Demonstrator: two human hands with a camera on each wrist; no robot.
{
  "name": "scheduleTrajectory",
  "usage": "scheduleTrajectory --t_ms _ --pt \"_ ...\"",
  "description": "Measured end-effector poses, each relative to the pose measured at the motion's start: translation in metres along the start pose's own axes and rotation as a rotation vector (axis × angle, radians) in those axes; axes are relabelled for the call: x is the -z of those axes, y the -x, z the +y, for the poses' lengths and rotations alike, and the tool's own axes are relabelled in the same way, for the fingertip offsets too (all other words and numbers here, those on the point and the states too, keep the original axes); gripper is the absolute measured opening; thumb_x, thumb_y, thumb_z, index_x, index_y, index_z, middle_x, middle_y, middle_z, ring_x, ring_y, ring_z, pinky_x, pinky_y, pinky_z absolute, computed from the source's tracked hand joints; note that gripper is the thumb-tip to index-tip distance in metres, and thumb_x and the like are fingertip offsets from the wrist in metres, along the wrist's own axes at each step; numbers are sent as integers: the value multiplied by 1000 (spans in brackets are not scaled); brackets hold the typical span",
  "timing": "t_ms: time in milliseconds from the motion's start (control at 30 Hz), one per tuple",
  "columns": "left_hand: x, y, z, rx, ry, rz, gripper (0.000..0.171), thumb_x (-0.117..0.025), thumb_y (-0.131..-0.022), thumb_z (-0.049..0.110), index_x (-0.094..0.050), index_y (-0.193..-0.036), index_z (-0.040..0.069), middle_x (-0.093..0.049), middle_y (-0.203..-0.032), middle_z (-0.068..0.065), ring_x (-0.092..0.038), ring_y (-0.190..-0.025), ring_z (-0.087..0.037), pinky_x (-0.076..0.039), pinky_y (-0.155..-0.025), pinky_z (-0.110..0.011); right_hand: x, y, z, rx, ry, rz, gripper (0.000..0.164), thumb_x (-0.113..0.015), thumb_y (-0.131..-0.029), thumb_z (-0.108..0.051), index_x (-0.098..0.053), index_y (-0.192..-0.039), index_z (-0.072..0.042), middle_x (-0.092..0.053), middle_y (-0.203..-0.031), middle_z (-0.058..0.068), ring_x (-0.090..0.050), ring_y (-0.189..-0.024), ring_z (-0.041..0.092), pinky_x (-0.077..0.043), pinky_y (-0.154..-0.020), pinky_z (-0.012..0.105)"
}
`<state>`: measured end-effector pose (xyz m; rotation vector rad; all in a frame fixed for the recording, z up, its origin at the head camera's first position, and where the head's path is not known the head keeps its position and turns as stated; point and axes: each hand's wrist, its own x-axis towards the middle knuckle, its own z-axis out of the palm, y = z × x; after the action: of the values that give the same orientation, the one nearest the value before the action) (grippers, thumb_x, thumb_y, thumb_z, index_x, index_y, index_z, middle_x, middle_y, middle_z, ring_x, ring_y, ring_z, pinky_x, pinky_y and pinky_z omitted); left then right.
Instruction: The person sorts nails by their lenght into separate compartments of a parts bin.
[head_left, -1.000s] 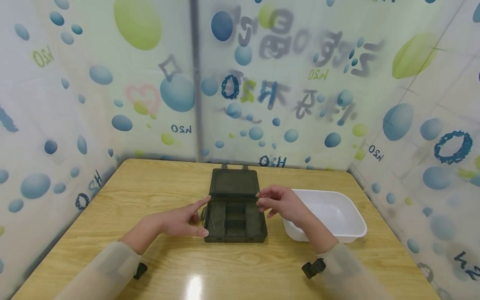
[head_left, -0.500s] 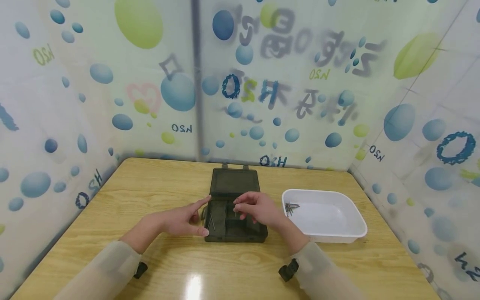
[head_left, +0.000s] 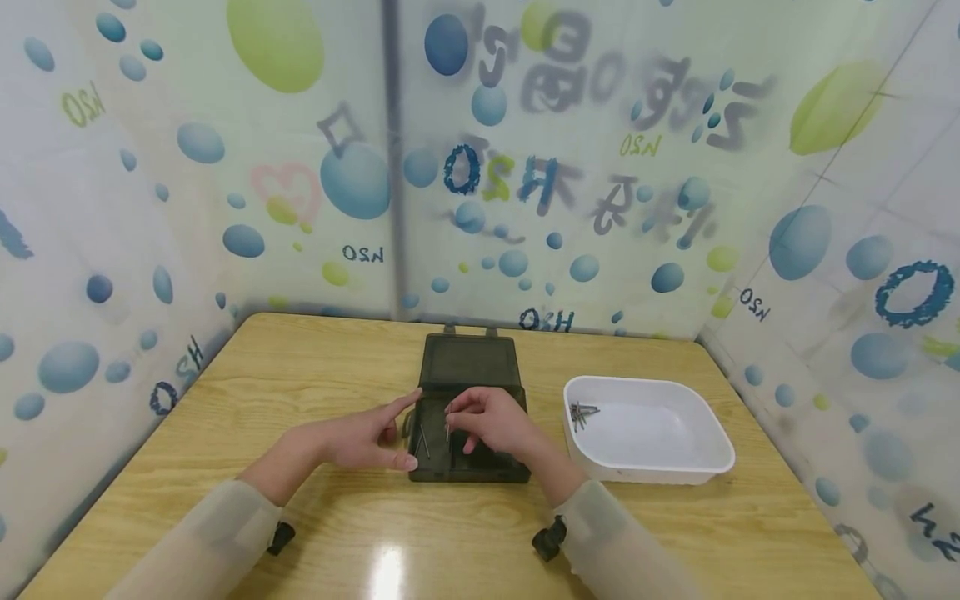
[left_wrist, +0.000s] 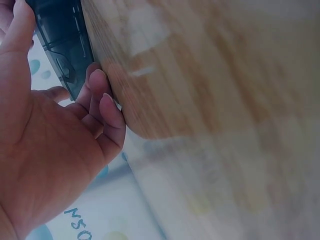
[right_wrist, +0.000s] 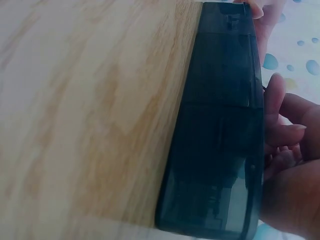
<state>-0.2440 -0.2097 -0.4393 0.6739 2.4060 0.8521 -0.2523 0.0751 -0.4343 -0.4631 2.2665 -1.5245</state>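
Observation:
A dark green plastic case (head_left: 468, 478) with compartments lies on the table, its lid (head_left: 471, 360) raised towards the wall. My left hand (head_left: 356, 437) steadies its left side, index finger stretched to the back corner and thumb at the front corner. In the left wrist view, the other fingers (left_wrist: 112, 112) bend loosely beside the case. Over the inner compartments my right hand (head_left: 495, 421) pinches a thin nail-like metal piece (head_left: 447, 432), pointing down. Thin metal pieces (head_left: 424, 442) lie in the left compartment. The right wrist view shows the case's outer front wall (right_wrist: 215, 135), which hides the pinched piece.
A white plastic tray (head_left: 652, 475) stands right of the case, with several small metal pieces (head_left: 581, 414) at its left end. The wooden table (head_left: 315, 358) meets patterned curtain-like walls at the back and sides.
My right hand has moved left from beside the white tray to over the case's compartments, carrying the thin metal piece. My left hand has stayed on the case.

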Motion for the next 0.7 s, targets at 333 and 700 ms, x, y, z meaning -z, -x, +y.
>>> scheduleTrajectory --t_ms 333,700 --pt "1 0 3 -8 1 -6 114 -77 -101 55 -3 -179 19 -57 -107 -7 -52 -99 -21 -42 -92 -44 7 6 0 8 23 15 31 -70 -109 -27 -75 -128 -3 -83 -105 5 -71 -65 13 -44 -49 26" --pt "1 1 1 -22 22 -12 115 -78 -101 53 -1 -179 19 -52 -102 -6 -48 -95 -20 -39 -89 -45 99 49 6 -4 74 119 27 -71 -110 -31 -75 -125 -9 -78 -108 13 -70 -78 23 -52 -63 33"
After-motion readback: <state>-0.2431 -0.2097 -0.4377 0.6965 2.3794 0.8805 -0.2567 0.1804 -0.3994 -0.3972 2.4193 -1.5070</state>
